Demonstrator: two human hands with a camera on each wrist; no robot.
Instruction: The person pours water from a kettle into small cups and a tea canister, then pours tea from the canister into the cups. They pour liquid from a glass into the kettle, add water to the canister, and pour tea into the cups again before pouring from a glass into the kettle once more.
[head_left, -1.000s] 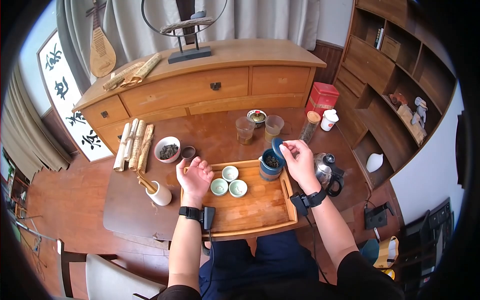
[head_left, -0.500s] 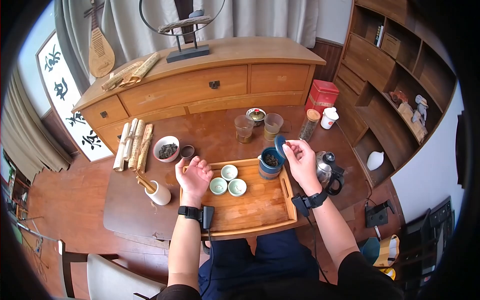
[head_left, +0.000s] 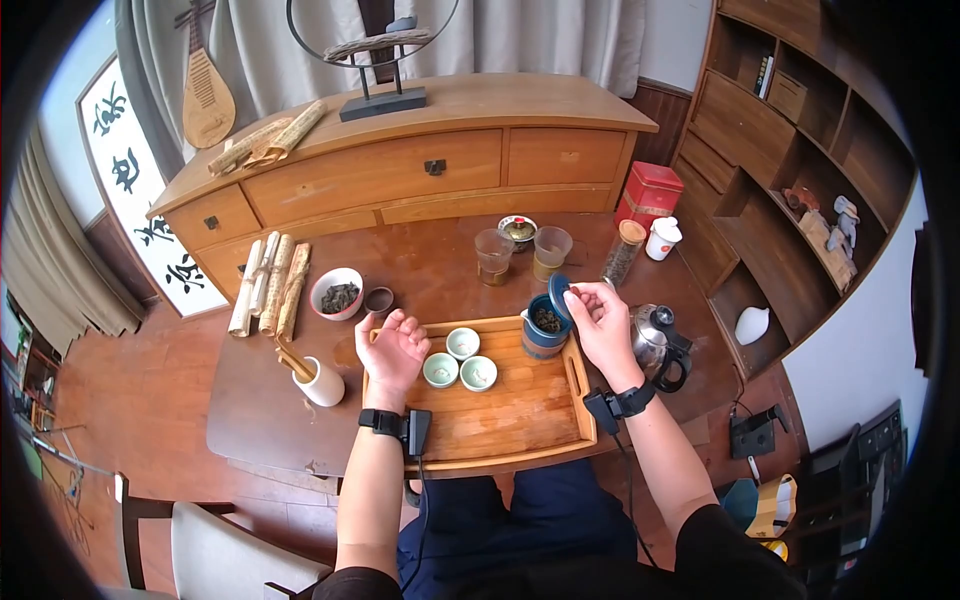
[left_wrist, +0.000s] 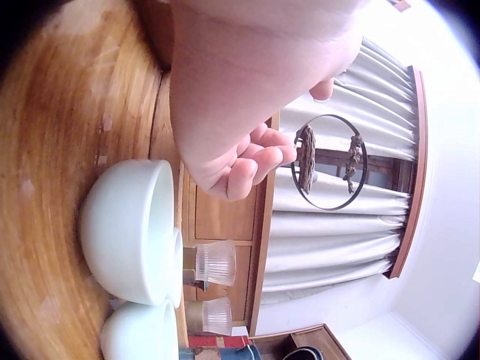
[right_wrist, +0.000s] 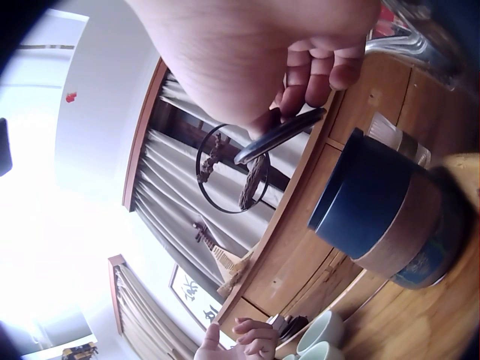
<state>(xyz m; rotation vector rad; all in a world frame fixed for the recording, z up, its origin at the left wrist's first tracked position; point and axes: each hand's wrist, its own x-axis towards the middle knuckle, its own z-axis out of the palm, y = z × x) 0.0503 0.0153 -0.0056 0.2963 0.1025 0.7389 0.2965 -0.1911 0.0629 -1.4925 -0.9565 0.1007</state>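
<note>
My right hand (head_left: 602, 325) pinches the dark blue lid (right_wrist: 281, 136) by its knob. The lid is tilted, over the right rim of a blue tea cup (right_wrist: 382, 206) with a brown band. Dark tea leaves (head_left: 546, 320) lie inside this cup, which stands at the tray's back right corner. Over the left side of the wooden tray (head_left: 510, 430), my left hand (head_left: 393, 352) hovers palm up with loosely curled fingers and holds nothing. Just right of it, several small pale green cups (left_wrist: 131, 229) sit grouped on the tray.
Right of the tray stands a steel kettle (head_left: 650, 340). Behind are two clear glasses (head_left: 493, 258), a lidded bowl (head_left: 517, 231) and a corked jar (head_left: 622, 255). To the left are a bowl of dark leaves (head_left: 337, 294), a small brown cup (head_left: 379, 300) and a white tool holder (head_left: 321, 384).
The lid has shifted slightly to the right relative to the cup. Both hands otherwise keep nearly the same pose, and the head view has moved a little.
</note>
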